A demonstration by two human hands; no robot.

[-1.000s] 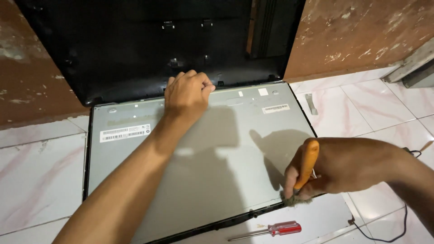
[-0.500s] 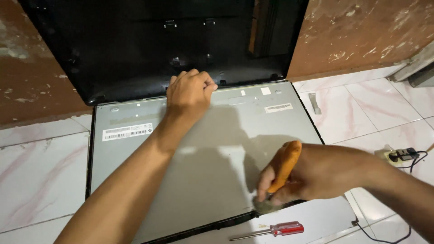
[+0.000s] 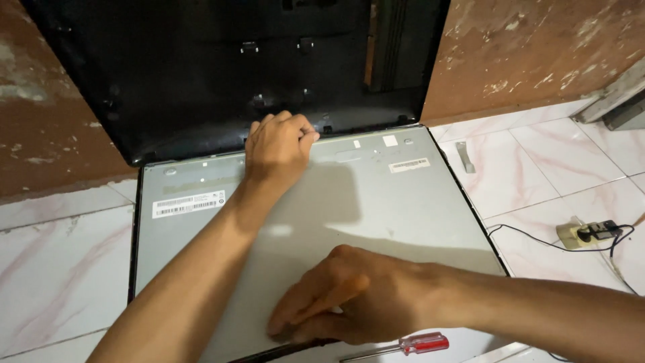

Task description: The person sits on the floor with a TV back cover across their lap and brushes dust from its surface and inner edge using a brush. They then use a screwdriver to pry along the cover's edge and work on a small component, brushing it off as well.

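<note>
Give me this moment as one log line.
left hand: gripping panel far edge | right hand: orange tool handle at near edge | red screwdriver: on floor

Illumination was moderate and warm, falling from above. The grey metal panel (image 3: 403, 208) carried a soft sheen and broad, soft-edged shadows of both arms. The black back cover (image 3: 201, 74) was dim, with little detail resolved. The right hand (image 3: 342, 296) appeared slightly motion-blurred; focus elsewhere was adequate.
</note>
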